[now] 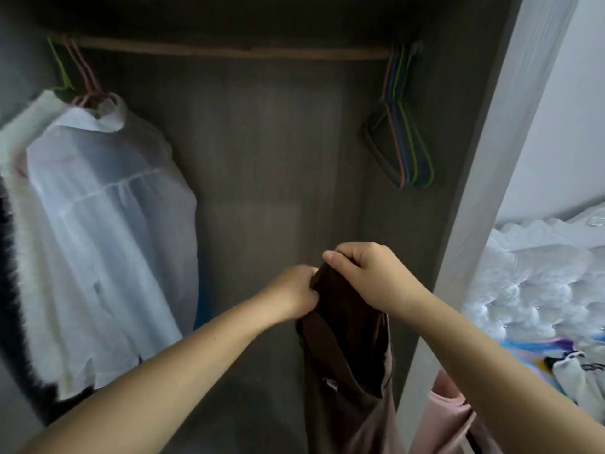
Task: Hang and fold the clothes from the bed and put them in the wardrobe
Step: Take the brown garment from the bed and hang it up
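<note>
Fingers of both the left hand (296, 291) and right hand (366, 273) pinch the top edge of a limp brown cloth garment (347, 365) held before the open grey wardrobe (262, 142), light and floppy, probably best taken at the shoulders.

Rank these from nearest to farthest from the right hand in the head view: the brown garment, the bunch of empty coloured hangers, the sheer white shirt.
1. Brown garment, gripped by the right hand.
2. Empty coloured hangers, up on the rail's right end.
3. Sheer white shirt, hanging far left.
</note>
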{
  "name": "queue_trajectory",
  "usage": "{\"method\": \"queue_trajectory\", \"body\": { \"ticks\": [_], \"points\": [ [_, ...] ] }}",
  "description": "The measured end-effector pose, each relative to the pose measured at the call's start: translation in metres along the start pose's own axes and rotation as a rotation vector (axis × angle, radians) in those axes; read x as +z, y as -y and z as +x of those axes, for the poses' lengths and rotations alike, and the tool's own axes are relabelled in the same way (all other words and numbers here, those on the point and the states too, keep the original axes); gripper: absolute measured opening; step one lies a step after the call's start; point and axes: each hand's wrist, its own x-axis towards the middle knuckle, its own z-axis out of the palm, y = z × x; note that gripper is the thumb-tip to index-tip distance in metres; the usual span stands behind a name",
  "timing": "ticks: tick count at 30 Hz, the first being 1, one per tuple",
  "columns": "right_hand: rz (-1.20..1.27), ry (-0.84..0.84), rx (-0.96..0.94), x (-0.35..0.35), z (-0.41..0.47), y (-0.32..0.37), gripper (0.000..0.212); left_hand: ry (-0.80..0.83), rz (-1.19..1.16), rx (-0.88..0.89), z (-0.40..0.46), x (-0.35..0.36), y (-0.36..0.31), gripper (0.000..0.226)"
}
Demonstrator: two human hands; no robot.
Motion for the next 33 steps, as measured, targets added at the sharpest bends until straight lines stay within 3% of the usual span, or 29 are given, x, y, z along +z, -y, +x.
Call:
{"method": "queue_trajectory", "body": {
  "ticks": [2, 4, 7, 10, 12, 15, 17, 19, 22, 24, 29, 33],
  "points": [
    [-0.04, 0.003, 0.024, -0.006, 0.001, -0.009, 0.042, -0.068, 0.146, -0.013, 0.02, -0.005, 0.009, 0.021],
    [-0.088, 0.044, 0.076, -0.008, 0.004, -0.019, 0.038, -0.077, 0.076, -0.051, 0.037, -0.012, 0.014, 0.022],
    [-0.219, 0.144, 0.197, -0.009, 0.017, -0.031, 0.034, 0.006, -0.466, -0.19, 0.054, -0.019, 0.012, 0.032],
    [-0.41, 0.26, 0.268, -0.013, 0.044, -0.034, 0.036, 0.107, -0.937, -0.376, 0.067, -0.023, 0.009, 0.028],
    [-0.377, 0.065, 0.279, -0.024, 0.076, -0.029, 0.031, 0.126, -1.052, -0.445, 0.08, -0.029, 0.011, 0.032],
    [-0.437, -0.469, 0.228, -0.052, 0.144, -0.021, 0.015, 0.098, -1.013, -0.433, 0.1, -0.043, 0.011, 0.033],
    [-0.633, -0.616, 0.217, -0.073, 0.187, -0.021, 0.025, 0.1, -1.018, -0.435, 0.11, -0.055, 0.014, 0.034],
    [-0.805, -0.573, 0.317, -0.091, 0.218, -0.027, 0.036, 0.114, -1.055, -0.429, 0.12, -0.067, 0.02, 0.036],
    [-1.004, -0.358, 0.517, -0.106, 0.242, -0.046, 0.051, 0.112, -1.138, -0.412, 0.135, -0.085, 0.034, 0.036],
    [-1.08, -0.31, 0.567, -0.11, 0.251, -0.057, 0.049, 0.118, -1.16, -0.408, 0.144, -0.093, 0.043, 0.036],
    [-1.113, -0.426, 0.523, -0.116, 0.262, -0.071, 0.031, 0.149, -1.176, -0.383, 0.156, -0.104, 0.063, 0.036],
    [-0.924, -0.546, 0.481, -0.113, 0.263, -0.062, 0.029, 0.194, -1.135, -0.368, 0.161, -0.105, 0.073, 0.036]
  ]
}}
